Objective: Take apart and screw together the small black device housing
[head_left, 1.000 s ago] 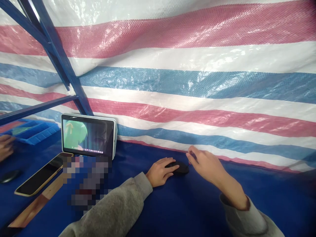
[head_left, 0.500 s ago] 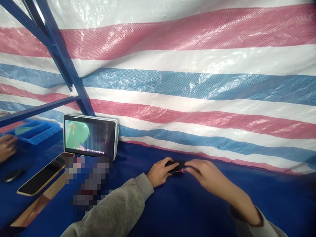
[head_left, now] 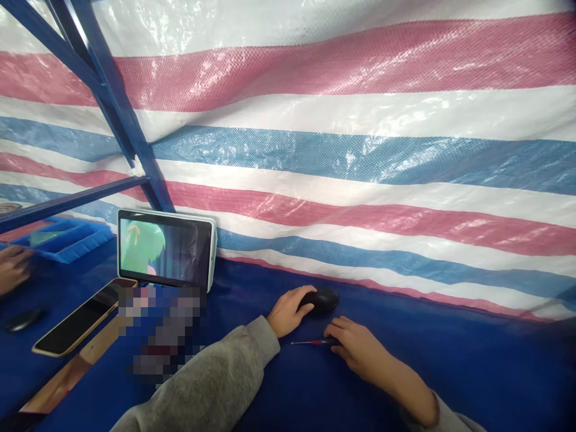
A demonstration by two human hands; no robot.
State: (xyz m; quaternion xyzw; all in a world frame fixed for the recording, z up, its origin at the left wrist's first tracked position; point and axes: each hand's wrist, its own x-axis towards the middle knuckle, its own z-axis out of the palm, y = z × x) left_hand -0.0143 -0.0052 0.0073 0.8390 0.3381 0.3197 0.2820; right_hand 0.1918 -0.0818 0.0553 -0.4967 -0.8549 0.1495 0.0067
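Observation:
A black computer mouse [head_left: 324, 299] lies on the blue tabletop, its left end inside the grasp of my left hand [head_left: 291, 312]. The fingers and thumb of that hand close around the mouse from the left. Nearer to me and to the right, my right hand [head_left: 357, 348] is closed on a small screwdriver [head_left: 317, 342]. Its thin metal shaft points left, low over the tabletop, and a red section shows next to the dark handle. Most of the handle is hidden by my fingers. The screwdriver tip is apart from the mouse.
A phone or tablet in a white case [head_left: 166, 249] stands at the back left, playing a video. Left of it are another phone [head_left: 85, 315], a second black mouse [head_left: 24, 320], a blue divided tray [head_left: 67, 240] and another person's hand [head_left: 13, 268]. Striped sheeting [head_left: 360, 156] hangs behind the table.
My right hand has moved away from the mouse, toward me, bringing the screwdriver with it. The mouse now shows more fully. My left hand stays on it, nearly in the same place.

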